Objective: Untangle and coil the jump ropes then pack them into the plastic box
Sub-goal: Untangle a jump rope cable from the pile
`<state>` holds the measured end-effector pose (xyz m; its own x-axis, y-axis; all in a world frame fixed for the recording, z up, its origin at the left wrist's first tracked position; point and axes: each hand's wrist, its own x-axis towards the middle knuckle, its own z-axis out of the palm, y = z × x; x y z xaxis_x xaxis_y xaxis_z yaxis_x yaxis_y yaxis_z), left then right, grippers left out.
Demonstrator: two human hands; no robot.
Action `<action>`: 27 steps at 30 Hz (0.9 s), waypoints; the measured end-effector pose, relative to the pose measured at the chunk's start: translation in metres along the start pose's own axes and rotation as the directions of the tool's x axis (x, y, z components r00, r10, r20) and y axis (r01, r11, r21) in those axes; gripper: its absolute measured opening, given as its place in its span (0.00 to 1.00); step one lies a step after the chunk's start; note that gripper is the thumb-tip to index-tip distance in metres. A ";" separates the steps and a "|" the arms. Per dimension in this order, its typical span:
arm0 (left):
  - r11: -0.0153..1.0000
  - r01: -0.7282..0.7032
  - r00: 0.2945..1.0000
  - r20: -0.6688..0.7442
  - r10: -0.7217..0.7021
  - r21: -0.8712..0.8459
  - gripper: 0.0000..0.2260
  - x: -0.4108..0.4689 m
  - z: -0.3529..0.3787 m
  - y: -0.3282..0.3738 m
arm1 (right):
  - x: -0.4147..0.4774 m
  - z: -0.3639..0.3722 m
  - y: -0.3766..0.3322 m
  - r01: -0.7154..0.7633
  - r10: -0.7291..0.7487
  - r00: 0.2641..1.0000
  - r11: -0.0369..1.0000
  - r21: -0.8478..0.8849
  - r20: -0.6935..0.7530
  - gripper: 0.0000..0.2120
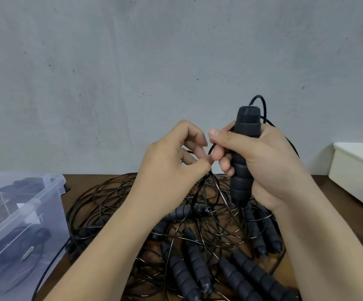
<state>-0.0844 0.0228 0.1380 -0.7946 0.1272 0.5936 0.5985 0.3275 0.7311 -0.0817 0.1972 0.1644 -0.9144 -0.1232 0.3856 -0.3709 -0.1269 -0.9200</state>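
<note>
- Gripping a black handle [244,153] upright, the right hand [269,168] holds it above the middle of the surface [328,192], long axis near vertical, cord end topmost.
- The left hand [172,170] pinches the thin cord [202,183] just beside it.
- Tangled jump ropes [115,200] lie beneath.
- The clear plastic box [52,181], at the left edge, holds coiled ropes [17,253]; a white tub [354,170] stands at the right edge.

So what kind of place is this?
Probably a plain workroom or storage corner: a bare grey wall, a wooden table heaped with tangled jump ropes, and a clear plastic box beside them.
</note>
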 end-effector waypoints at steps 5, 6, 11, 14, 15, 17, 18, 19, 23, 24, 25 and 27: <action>0.986 0.122 0.987 0.115 -0.109 -0.114 0.07 0.003 -0.003 -0.004 | -0.001 0.001 0.001 0.019 -0.019 1.000 1.000 -0.024 -0.007 0.09; 0.986 0.132 0.981 0.153 -0.116 -0.100 0.06 0.004 -0.007 -0.004 | -0.001 0.000 0.001 0.021 -0.022 1.000 0.999 -0.025 -0.023 0.08; 0.973 0.189 0.921 0.320 -0.222 0.132 0.08 0.006 -0.023 -0.002 | -0.001 0.000 0.001 0.036 -0.040 0.995 0.998 -0.044 -0.093 0.08; 0.952 0.135 0.931 0.295 -0.217 0.275 0.07 0.008 -0.031 -0.006 | 0.000 -0.002 0.001 0.052 -0.054 0.986 0.998 -0.020 -0.157 0.08; 0.940 0.107 0.938 0.280 -0.203 0.323 0.06 0.009 -0.033 -0.008 | 0.001 -0.003 0.001 0.058 -0.059 0.983 0.998 -0.011 -0.176 0.07; 0.909 0.070 0.946 0.263 -0.191 0.410 0.06 0.011 -0.034 -0.013 | 0.002 -0.005 0.001 0.077 -0.073 0.975 0.997 0.009 -0.209 0.07; 0.886 0.049 0.945 0.265 -0.191 0.462 0.06 0.011 -0.035 -0.013 | 0.002 -0.005 0.000 0.087 -0.079 0.970 0.996 0.025 -0.228 0.07; 0.860 0.024 0.946 0.266 -0.185 0.510 0.06 0.011 -0.036 -0.012 | 0.002 -0.006 0.000 0.097 -0.084 0.965 0.994 0.042 -0.247 0.07; 0.848 -0.069 0.972 0.227 -0.062 0.526 0.06 0.011 -0.039 -0.008 | 0.003 -0.006 -0.001 0.105 -0.073 0.964 0.988 0.112 -0.254 0.08; 0.848 -0.079 0.977 0.209 -0.038 0.524 0.07 0.011 -0.039 -0.008 | 0.004 -0.005 0.000 0.075 -0.050 0.975 0.992 0.105 -0.219 0.10; 0.846 -0.081 0.981 0.193 -0.026 0.526 0.07 0.011 -0.038 -0.007 | 0.005 -0.002 0.002 0.027 -0.015 0.986 0.997 0.071 -0.167 0.12; 0.844 -0.090 0.981 0.191 -0.015 0.529 0.06 0.009 -0.035 -0.006 | 0.006 0.005 0.011 -0.062 0.058 0.997 0.995 -0.080 -0.050 0.15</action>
<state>-0.0918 -0.0106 0.1512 -0.8083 0.2988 0.5073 0.5231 0.7599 0.3859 -0.0901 0.1904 0.1569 -0.9413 -0.0807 0.3277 -0.3254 -0.0399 -0.9447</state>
